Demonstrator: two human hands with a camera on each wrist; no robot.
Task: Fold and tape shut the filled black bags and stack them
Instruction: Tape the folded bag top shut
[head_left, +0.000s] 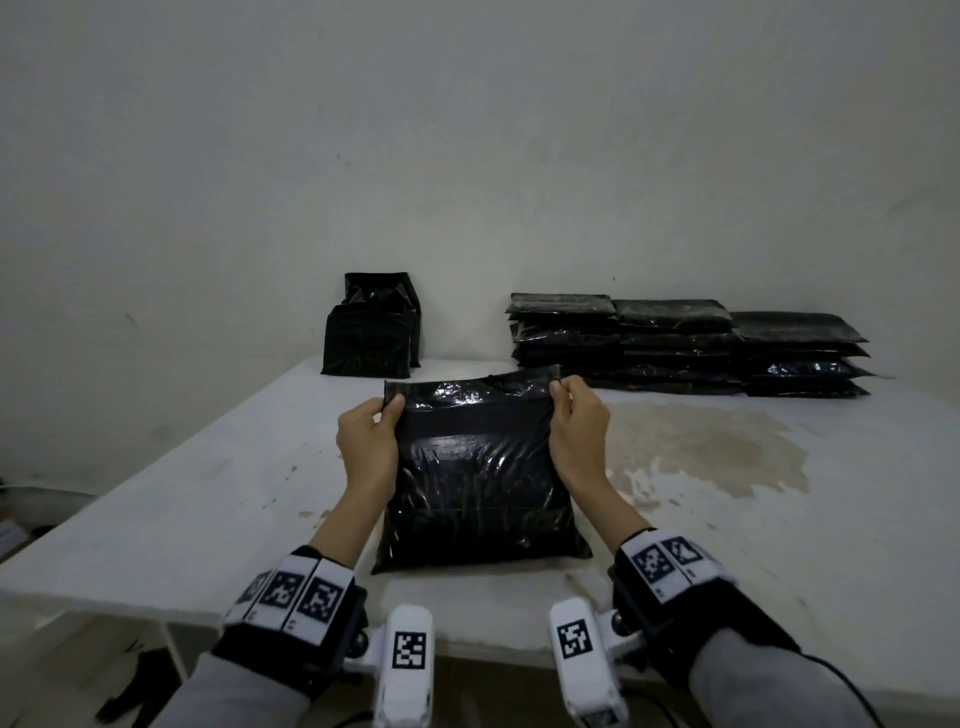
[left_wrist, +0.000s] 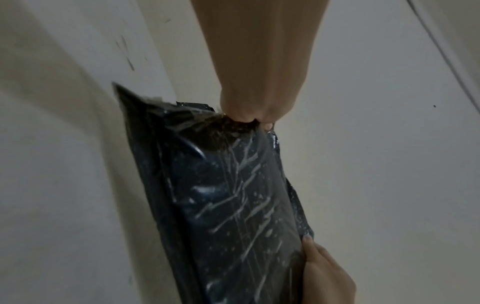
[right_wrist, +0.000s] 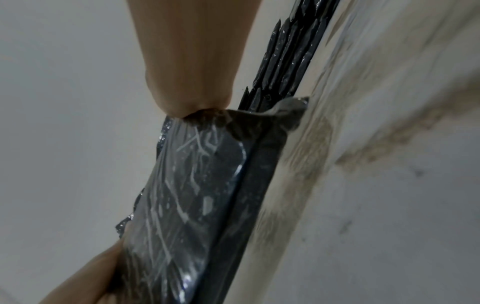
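White and worn, a table (head_left: 156, 519) fills the lower half of the head view against a bare wall (head_left: 467, 130), with a brownish stain (head_left: 717, 447) on its right side. At the back right, filled black bags lie flat in a stack (head_left: 685, 345) of several columns; how many bags is hard to count, since their dark edges merge. At the back left a smaller group of bags (head_left: 371, 332) stands upright against the wall. Near the front edge one filled black bag (head_left: 475, 478) lies flat, its open top flap raised on the far side. The left hand (head_left: 366, 441) pinches the flap's left corner between thumb and fingers, and the right hand (head_left: 579, 434) pinches the right corner likewise. Both wrist views are blurred, showing glossy creased plastic under each hand; the fingertips are hidden behind the knuckles there.
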